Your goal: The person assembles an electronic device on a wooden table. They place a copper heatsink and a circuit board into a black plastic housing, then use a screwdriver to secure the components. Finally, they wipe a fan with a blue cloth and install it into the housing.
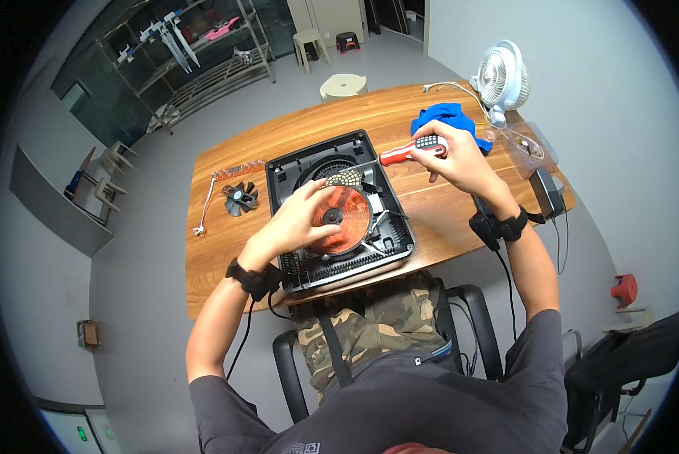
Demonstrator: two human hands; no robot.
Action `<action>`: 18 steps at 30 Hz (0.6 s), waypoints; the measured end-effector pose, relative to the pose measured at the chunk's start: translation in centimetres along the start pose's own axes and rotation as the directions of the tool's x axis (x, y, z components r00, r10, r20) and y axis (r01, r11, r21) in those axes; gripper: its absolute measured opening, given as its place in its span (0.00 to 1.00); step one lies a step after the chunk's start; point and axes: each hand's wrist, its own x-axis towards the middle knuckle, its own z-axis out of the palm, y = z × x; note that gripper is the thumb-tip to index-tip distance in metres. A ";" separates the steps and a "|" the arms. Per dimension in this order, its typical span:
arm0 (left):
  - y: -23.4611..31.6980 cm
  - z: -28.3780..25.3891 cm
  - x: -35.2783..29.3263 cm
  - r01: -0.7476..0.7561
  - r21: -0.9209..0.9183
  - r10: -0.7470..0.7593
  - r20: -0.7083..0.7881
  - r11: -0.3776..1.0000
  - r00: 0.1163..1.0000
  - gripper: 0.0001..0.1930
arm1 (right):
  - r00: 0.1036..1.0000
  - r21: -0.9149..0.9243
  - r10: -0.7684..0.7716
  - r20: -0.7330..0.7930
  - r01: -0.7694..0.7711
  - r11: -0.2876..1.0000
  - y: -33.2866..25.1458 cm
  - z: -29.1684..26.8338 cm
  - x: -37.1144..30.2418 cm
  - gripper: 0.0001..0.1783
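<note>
An opened black appliance casing (405,240) lies on the wooden table in front of me, with a round copper coil (352,221) inside it. My left hand (302,216) rests over the coil's left side, thumb spread from the fingers, with the fingertips near its far edge. My right hand (449,155) is closed around the red and white handle of a screwdriver (396,157). The screwdriver lies nearly level, its thin shaft pointing left across the casing towards my left fingertips; where its tip ends is hard to see. A dark piece with pale dots (345,178) sits just beyond the coil.
A small black fan blade (241,198) and an orange strip with small parts (239,169) lie left of the casing. Blue cloth (449,116), a white desk fan (500,79), a clear tray (532,151) and a black box (547,192) are on the right.
</note>
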 end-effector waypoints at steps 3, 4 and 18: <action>0.9 1.1 2.0 0.044 0.119 -0.064 0.170 0.992 0.983 0.47 | 0.999 -0.099 -0.016 -0.047 0.011 0.995 0.2 -0.4 -0.1 0.17; 1.6 1.0 2.4 0.077 0.152 -0.109 0.215 0.985 0.970 0.48 | 0.999 -0.101 -0.024 -0.047 0.019 0.995 0.5 -0.3 -0.1 0.17; 1.1 3.0 2.7 0.076 0.153 -0.114 0.257 0.985 0.960 0.52 | 0.956 -0.359 -0.289 0.041 0.284 0.889 0.5 0.2 1.3 0.17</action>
